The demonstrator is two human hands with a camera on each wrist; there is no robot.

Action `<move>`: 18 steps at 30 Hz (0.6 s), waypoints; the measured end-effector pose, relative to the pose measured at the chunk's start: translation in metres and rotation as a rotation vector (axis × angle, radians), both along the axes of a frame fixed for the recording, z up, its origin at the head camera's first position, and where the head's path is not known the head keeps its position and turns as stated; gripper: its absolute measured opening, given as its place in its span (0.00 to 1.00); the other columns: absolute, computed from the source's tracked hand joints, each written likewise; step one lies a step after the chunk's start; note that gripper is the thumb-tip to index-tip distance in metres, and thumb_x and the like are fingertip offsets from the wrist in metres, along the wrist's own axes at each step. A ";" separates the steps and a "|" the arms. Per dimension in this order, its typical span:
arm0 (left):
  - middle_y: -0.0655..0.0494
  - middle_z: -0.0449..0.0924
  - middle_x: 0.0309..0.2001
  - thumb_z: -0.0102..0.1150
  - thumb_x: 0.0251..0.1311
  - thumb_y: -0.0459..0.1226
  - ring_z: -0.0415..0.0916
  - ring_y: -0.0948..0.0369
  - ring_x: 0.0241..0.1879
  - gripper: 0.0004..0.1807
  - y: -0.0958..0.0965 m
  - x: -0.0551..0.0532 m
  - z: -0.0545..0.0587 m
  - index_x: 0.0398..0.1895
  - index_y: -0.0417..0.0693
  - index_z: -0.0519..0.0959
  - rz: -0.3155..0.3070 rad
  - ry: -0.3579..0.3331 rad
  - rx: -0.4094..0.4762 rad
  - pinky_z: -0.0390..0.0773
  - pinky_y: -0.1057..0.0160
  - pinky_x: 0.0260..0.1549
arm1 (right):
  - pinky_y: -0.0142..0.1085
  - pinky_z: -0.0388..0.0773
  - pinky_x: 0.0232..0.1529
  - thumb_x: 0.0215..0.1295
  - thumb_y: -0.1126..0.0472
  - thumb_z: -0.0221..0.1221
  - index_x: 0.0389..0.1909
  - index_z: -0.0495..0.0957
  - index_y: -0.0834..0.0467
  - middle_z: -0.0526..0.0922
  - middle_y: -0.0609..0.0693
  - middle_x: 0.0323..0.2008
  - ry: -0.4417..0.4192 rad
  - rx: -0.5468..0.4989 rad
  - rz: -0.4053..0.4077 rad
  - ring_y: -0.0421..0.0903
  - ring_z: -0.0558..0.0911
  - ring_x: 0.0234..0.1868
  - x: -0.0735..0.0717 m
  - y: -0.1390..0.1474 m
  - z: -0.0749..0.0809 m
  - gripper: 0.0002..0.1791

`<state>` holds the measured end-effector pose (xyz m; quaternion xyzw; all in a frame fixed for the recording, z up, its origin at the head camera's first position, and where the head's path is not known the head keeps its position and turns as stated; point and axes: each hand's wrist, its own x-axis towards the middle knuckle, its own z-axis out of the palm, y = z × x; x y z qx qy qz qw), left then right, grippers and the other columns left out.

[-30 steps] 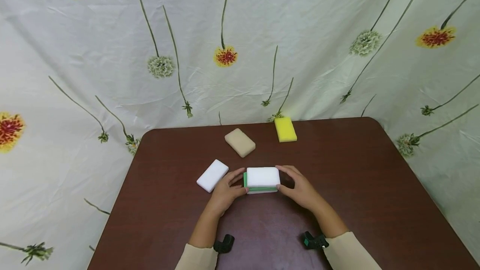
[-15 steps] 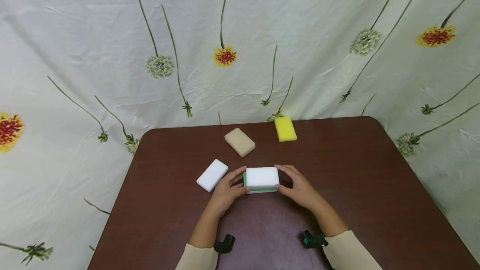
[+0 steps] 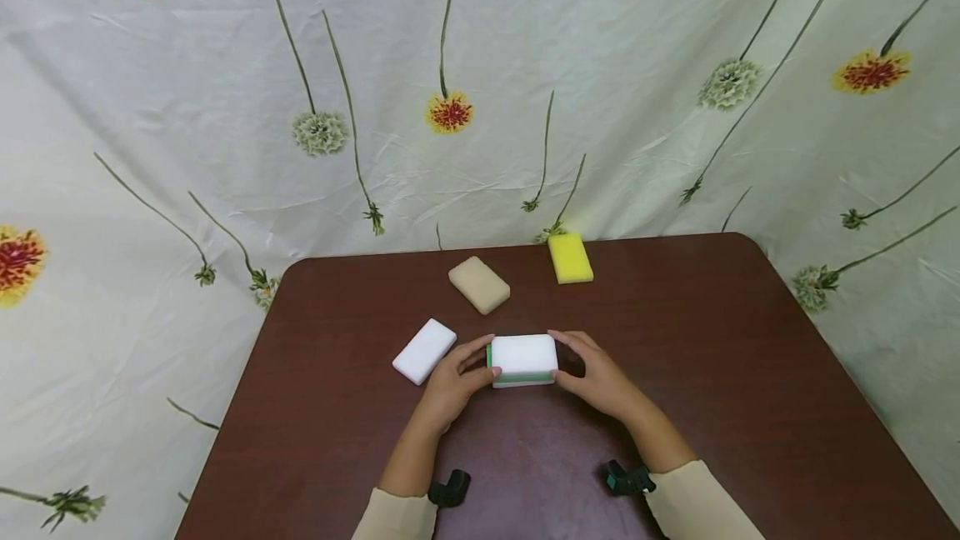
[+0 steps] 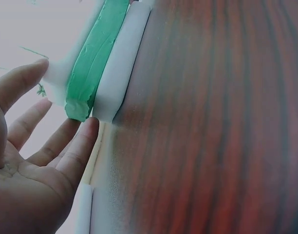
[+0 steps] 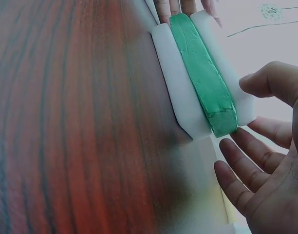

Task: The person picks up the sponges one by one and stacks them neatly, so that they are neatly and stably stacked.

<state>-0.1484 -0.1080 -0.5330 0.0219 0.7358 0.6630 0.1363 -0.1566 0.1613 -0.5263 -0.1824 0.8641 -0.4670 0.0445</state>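
A stack lies between my hands: a white sponge at the bottom, a green block (image 4: pixel 96 58) with a wrinkled surface in the middle, and another white sponge (image 3: pixel 523 354) on top. My left hand (image 3: pixel 452 382) holds the left end of the top sponge, thumb at the near corner and index finger at the far one. At the right end my right hand (image 3: pixel 600 377) pinches it the same way. Both wrist views show the lower white sponge (image 5: pixel 180 85) flat on the table, with the other fingers close to the stack's ends.
A loose white sponge (image 3: pixel 424 352) lies left of the stack, close to my left hand. Farther back are a beige sponge (image 3: pixel 480 285) and a yellow sponge (image 3: pixel 571 258). The brown table (image 3: pixel 735 357) ends at a flowered cloth (image 3: pixel 615 65).
The top white sponge has shifted slightly left over the green block, so less green shows at the left end. Both hands have moved a little with it.
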 end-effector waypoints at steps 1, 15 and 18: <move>0.50 0.66 0.72 0.70 0.61 0.43 0.68 0.51 0.70 0.35 0.000 0.000 0.000 0.73 0.55 0.70 0.004 -0.002 -0.001 0.77 0.58 0.58 | 0.54 0.74 0.63 0.64 0.63 0.68 0.72 0.69 0.57 0.74 0.56 0.65 -0.002 -0.003 -0.001 0.55 0.75 0.64 0.000 0.000 0.000 0.35; 0.50 0.66 0.71 0.70 0.60 0.41 0.68 0.50 0.70 0.34 0.001 -0.001 0.001 0.71 0.54 0.72 0.019 -0.009 0.015 0.77 0.58 0.57 | 0.55 0.74 0.63 0.64 0.60 0.68 0.72 0.68 0.59 0.73 0.58 0.65 -0.011 -0.045 -0.001 0.56 0.75 0.65 0.000 0.001 0.001 0.37; 0.50 0.67 0.71 0.70 0.60 0.41 0.69 0.51 0.70 0.34 0.001 -0.001 0.001 0.71 0.54 0.72 0.022 -0.011 0.012 0.77 0.58 0.56 | 0.55 0.73 0.64 0.65 0.57 0.68 0.72 0.68 0.58 0.73 0.56 0.65 -0.028 -0.079 -0.025 0.55 0.75 0.65 -0.002 0.001 0.003 0.36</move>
